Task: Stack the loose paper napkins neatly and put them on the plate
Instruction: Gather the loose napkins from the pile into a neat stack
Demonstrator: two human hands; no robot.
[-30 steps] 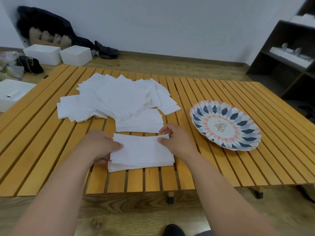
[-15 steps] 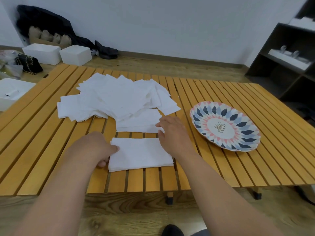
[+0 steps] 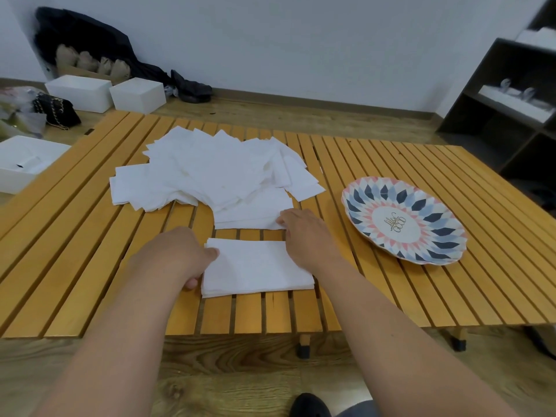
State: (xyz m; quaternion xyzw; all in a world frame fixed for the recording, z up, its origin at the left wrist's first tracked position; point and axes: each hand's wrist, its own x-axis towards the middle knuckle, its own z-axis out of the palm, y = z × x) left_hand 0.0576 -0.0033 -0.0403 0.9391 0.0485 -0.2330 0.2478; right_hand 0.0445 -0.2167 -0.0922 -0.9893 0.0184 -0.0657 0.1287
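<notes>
The slatted wooden table point(image 3: 391, 296) in front of me carries a loose spread of white napkins point(image 3: 210, 170) across its far middle, a neat stack point(image 3: 258, 269) near my edge, close to that spread but apart, and a patterned plate point(image 3: 421, 206) to my right

Right hand point(image 3: 307, 236) left the neat stack point(image 3: 258, 267), now touching loose napkins point(image 3: 210, 176)

This looks like a room in a home: a low slatted wooden table point(image 3: 90, 236) on wood-look flooring point(image 3: 240, 386) before a plain white wall point(image 3: 301, 40). White boxes point(image 3: 137, 94), a black handbag point(image 3: 55, 111) and dark clothing point(image 3: 84, 34) lie at the far left; a dark shelf unit point(image 3: 493, 115) stands at the right.
</notes>
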